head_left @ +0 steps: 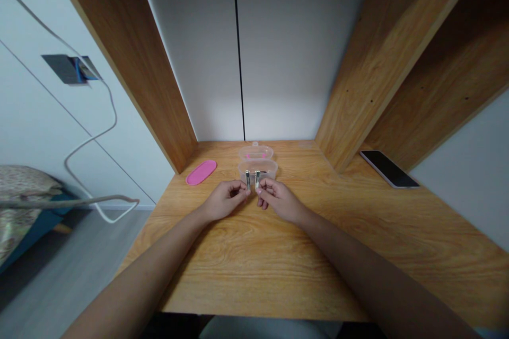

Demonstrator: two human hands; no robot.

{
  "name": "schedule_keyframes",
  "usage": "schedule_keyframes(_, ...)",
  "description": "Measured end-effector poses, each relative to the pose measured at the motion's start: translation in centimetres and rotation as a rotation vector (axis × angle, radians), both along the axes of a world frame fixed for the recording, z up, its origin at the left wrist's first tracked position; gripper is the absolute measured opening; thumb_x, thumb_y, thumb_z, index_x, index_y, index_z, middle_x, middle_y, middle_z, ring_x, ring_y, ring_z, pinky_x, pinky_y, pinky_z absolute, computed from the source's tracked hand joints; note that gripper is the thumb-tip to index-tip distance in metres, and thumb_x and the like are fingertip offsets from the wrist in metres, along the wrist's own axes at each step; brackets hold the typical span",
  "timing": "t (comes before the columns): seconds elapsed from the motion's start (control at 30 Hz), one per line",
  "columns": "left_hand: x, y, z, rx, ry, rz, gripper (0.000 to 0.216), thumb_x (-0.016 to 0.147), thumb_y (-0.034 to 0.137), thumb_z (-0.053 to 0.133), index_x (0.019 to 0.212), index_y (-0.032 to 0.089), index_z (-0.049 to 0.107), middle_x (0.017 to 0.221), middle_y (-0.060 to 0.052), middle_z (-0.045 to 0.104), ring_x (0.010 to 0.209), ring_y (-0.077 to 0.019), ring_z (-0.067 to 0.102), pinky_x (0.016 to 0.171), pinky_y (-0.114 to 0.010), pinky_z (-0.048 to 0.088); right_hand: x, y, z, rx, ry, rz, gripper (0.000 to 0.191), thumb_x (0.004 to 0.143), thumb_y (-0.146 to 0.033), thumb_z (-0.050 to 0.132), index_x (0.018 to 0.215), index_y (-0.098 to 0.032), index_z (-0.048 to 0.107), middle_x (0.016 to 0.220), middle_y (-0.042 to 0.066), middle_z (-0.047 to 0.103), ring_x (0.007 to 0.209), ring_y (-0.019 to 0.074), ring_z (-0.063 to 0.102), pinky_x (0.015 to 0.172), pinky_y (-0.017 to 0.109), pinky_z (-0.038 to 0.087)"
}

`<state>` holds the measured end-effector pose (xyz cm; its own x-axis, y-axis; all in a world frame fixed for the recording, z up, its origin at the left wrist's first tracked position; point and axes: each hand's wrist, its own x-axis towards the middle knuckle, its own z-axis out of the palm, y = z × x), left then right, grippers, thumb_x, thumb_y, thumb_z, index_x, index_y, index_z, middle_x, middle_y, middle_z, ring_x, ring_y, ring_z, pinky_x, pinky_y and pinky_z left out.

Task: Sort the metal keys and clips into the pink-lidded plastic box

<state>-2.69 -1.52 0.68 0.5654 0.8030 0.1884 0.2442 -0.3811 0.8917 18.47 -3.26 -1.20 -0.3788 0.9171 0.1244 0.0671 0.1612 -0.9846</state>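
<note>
My left hand (222, 201) pinches one metal nail clipper (248, 179), holding it upright by its lower end. A second nail clipper (257, 177) stands upright between the thumb and fingers of my right hand (281, 201). The two clippers are side by side with a small gap. Right behind them is a clear plastic case (272, 168), whose lid (255, 152) is tipped back with pink spots on it. Something dark and thin shows in the case, too small to make out. To the left lies a flat pink oval piece (201, 172).
A wooden desk (238, 265) carries these things, with upright wooden panels at left and right. A dark-screened phone (387, 168) lies at the right. White cable (113, 111) hangs at the left near a wall socket (71, 69).
</note>
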Motion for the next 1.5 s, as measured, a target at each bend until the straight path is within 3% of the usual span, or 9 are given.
schedule_keyframes(0.43,-0.11,-0.08,0.13,-0.016,-0.04,-0.011,0.034,0.097,0.044,0.055,0.081,0.014,0.059,0.074,-0.001,0.059,0.069,-0.0127,0.053,0.067,-0.024,0.041,0.1,-0.07,0.08,0.0,-0.024,0.006,0.036,0.09,-0.057,0.06,0.089,-0.021,0.054,0.068,-0.003,0.061,0.061,0.0124,0.06,0.059,0.026,0.049)
schedule_keyframes(1.2,-0.13,0.02,-0.16,-0.004,0.03,-0.018,0.037,0.096,0.045,0.057,0.081,0.012,0.066,0.071,-0.001,0.059,0.066,-0.0113,0.05,0.063,-0.023,0.039,0.02,-0.2,0.44,0.007,-0.016,0.019,0.036,0.091,-0.057,0.059,0.089,-0.021,0.054,0.072,-0.003,0.059,0.062,0.0114,0.06,0.059,0.025,0.049)
schedule_keyframes(1.5,-0.13,-0.22,-0.1,0.097,0.11,-0.022,0.035,0.095,0.044,0.057,0.088,0.013,0.073,0.074,-0.002,0.066,0.066,-0.0127,0.055,0.063,-0.023,0.042,-0.02,-0.1,0.31,-0.01,-0.016,0.023,0.038,0.086,-0.057,0.065,0.086,-0.019,0.058,0.068,-0.003,0.061,0.06,0.0112,0.059,0.059,0.025,0.048)
